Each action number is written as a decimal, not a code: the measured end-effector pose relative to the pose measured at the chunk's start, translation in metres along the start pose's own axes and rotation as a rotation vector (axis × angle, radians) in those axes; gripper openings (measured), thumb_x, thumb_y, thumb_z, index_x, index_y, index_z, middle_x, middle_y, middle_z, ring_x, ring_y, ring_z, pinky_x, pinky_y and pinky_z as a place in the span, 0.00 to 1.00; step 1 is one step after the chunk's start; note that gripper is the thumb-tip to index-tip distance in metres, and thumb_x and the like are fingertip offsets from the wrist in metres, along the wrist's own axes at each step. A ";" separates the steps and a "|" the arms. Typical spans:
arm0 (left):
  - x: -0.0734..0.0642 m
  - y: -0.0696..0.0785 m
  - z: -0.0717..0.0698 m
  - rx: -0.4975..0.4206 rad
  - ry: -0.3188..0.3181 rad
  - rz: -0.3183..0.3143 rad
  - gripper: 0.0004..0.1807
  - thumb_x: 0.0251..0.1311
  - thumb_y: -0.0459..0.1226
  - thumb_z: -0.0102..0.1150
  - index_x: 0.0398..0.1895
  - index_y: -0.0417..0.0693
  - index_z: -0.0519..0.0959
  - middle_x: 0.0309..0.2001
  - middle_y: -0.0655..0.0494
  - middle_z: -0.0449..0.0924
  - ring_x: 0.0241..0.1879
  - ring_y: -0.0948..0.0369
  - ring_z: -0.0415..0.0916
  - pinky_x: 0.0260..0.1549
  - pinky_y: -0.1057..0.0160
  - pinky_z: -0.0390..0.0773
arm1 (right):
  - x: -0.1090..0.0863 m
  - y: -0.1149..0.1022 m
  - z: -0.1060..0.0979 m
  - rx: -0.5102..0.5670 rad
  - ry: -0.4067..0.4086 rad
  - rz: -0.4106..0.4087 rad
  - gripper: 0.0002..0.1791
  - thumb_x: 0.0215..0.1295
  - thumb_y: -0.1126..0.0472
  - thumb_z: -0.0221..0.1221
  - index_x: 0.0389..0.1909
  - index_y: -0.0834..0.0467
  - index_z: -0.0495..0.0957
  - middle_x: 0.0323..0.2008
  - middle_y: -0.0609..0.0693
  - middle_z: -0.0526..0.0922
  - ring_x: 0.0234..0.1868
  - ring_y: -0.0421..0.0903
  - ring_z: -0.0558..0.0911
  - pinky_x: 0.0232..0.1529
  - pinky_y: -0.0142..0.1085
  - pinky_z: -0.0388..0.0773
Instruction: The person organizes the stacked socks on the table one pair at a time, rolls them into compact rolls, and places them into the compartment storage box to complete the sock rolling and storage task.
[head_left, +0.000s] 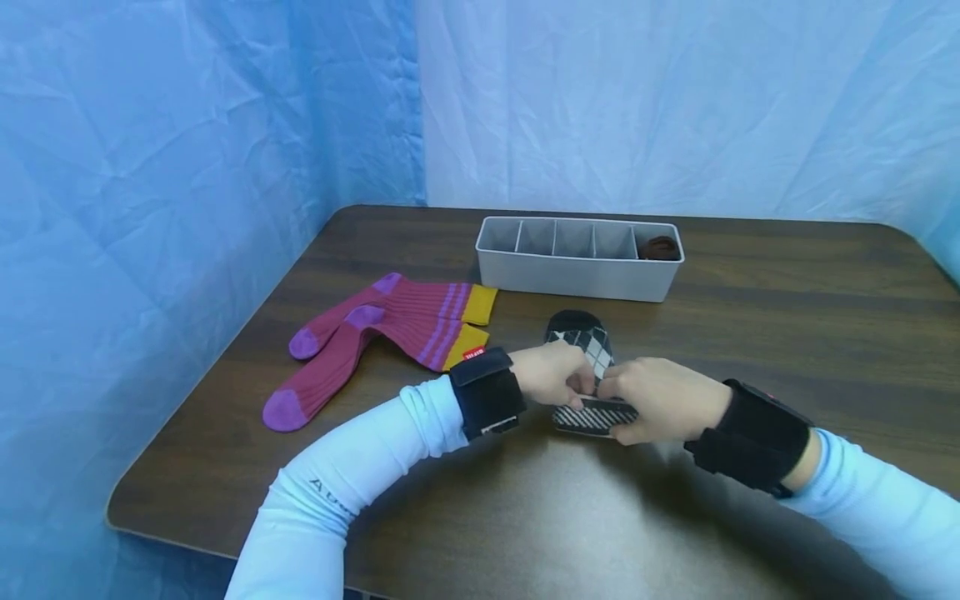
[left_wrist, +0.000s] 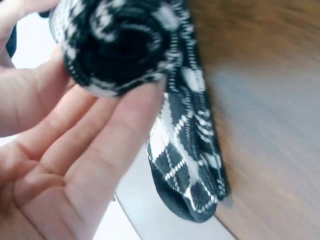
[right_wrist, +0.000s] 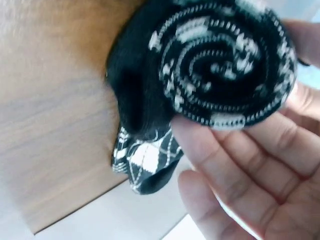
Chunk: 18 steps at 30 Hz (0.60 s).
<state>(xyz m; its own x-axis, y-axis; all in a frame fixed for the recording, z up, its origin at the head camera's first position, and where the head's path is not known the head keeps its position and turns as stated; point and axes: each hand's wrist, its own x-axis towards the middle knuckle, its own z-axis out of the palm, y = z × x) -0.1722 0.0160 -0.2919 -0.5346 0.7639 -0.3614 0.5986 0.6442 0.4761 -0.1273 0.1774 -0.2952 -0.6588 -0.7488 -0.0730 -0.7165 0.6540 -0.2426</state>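
Observation:
A pair of black, grey and white argyle socks (head_left: 592, 346) lies on the table, toes pointing away from me. Its near end is wound into a thick roll (head_left: 592, 419), whose spiral end shows in the right wrist view (right_wrist: 225, 65). My left hand (head_left: 553, 373) holds the roll's left end between thumb and fingers. At the right end, my right hand (head_left: 663, 400) grips it the same way, fingers on the far side. The unrolled toe part (left_wrist: 185, 175) lies flat beyond the roll in the left wrist view.
A grey divided box (head_left: 573, 277) stands behind the socks, with a rolled brown item (head_left: 660, 248) in its rightmost compartment. Maroon socks with purple toes and yellow cuffs (head_left: 397, 321) lie flat to the left. The dark wooden table (head_left: 787, 333) has blue sheeting behind it.

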 end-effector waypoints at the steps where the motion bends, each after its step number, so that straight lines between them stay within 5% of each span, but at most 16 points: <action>1: -0.002 0.001 0.001 0.004 0.021 0.001 0.09 0.50 0.34 0.56 0.36 0.47 0.77 0.36 0.57 0.78 0.37 0.65 0.74 0.37 0.72 0.71 | 0.002 0.001 -0.001 0.021 -0.029 0.010 0.06 0.40 0.59 0.61 0.22 0.51 0.74 0.19 0.37 0.70 0.19 0.32 0.64 0.21 0.24 0.63; 4: -0.011 0.006 0.008 0.102 0.130 0.039 0.12 0.49 0.34 0.57 0.40 0.48 0.75 0.38 0.57 0.78 0.38 0.66 0.74 0.38 0.73 0.72 | 0.007 0.007 -0.006 0.104 -0.120 0.034 0.04 0.41 0.59 0.60 0.22 0.50 0.75 0.17 0.36 0.71 0.17 0.32 0.65 0.19 0.25 0.64; 8: -0.026 0.017 0.024 0.434 0.264 0.117 0.14 0.48 0.36 0.58 0.42 0.49 0.74 0.38 0.58 0.77 0.39 0.66 0.74 0.36 0.74 0.73 | 0.016 0.017 -0.011 0.227 -0.234 0.042 0.03 0.42 0.60 0.59 0.20 0.51 0.75 0.13 0.37 0.68 0.14 0.32 0.62 0.15 0.25 0.59; 11: -0.032 0.024 0.033 0.618 0.310 0.147 0.15 0.48 0.41 0.58 0.41 0.48 0.75 0.37 0.58 0.77 0.37 0.66 0.73 0.33 0.74 0.73 | 0.021 0.025 -0.012 0.311 -0.325 0.048 0.03 0.43 0.59 0.60 0.20 0.53 0.76 0.12 0.38 0.65 0.13 0.32 0.60 0.15 0.25 0.54; 15: -0.032 0.026 0.037 0.646 0.311 0.135 0.16 0.47 0.41 0.59 0.41 0.49 0.75 0.35 0.59 0.77 0.36 0.66 0.73 0.31 0.74 0.73 | 0.024 0.032 -0.009 0.422 -0.420 0.059 0.05 0.45 0.56 0.59 0.20 0.53 0.75 0.13 0.38 0.65 0.14 0.33 0.60 0.17 0.25 0.55; 18: -0.031 0.025 0.037 0.623 0.288 0.108 0.16 0.47 0.38 0.59 0.42 0.48 0.74 0.36 0.59 0.77 0.36 0.66 0.73 0.32 0.73 0.73 | 0.023 0.034 -0.006 0.486 -0.421 0.031 0.07 0.47 0.56 0.58 0.19 0.53 0.73 0.12 0.38 0.64 0.14 0.32 0.59 0.17 0.24 0.55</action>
<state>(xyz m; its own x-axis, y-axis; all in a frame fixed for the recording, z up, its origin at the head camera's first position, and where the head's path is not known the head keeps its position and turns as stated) -0.1187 0.0098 -0.2987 -0.5377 0.8402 -0.0700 0.8425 0.5323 -0.0825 -0.1683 0.1829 -0.2989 -0.4605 -0.7732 -0.4361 -0.4479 0.6265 -0.6379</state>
